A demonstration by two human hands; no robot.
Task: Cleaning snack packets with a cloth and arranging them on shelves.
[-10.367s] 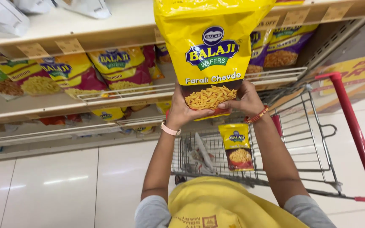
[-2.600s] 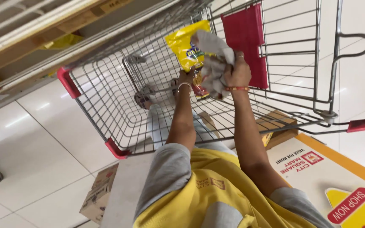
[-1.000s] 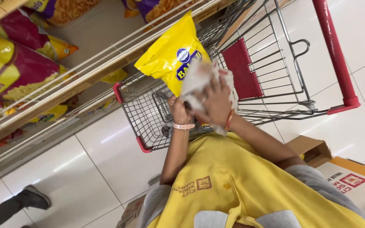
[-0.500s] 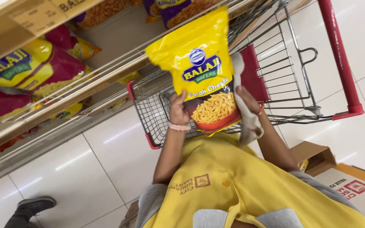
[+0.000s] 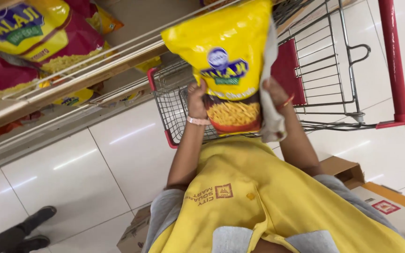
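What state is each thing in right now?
Yellow snack bag: sealed, upright, held up over the cart.
Left hand: gripping the bag's lower edge.
Right hand: holding bag and grey cloth.
Wire cart: parked beside shelf.
Shelf: stocked with snack bags.

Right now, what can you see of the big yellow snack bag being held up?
The yellow snack bag is a large glossy plastic pouch, sealed and puffed, with a blue oval logo and a picture of thin fried sticks low down. It is held upright above the wire cart. The left hand grips its lower left edge; the right hand presses a grey cloth against its right side.
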